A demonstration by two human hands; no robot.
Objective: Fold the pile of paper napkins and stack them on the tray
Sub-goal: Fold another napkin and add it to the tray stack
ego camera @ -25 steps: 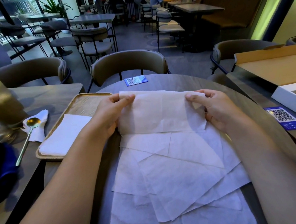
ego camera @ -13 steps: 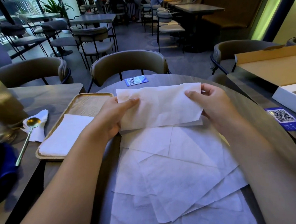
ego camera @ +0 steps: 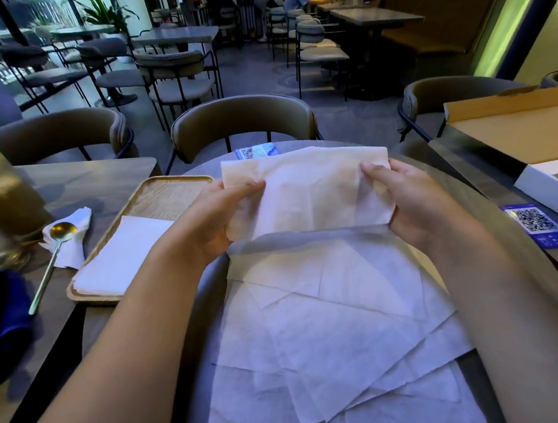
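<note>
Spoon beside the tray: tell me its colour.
Gold bowl, pale green handle; the spoon shows in the head view.

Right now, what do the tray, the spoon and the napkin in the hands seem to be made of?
Tray: looks like pale wood, matt, with visible grain lines; it could be bamboo. Spoon: probably metal with a glossy golden finish, since the bowl reflects light. Napkin: thin white paper, matt and creased, held by both hands.

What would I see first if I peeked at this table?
Two hands, the left hand and the right hand, holding up a white napkin in the middle. Below it lies a messy pile of napkins, and left of it a wooden tray carries folded ones.
</note>
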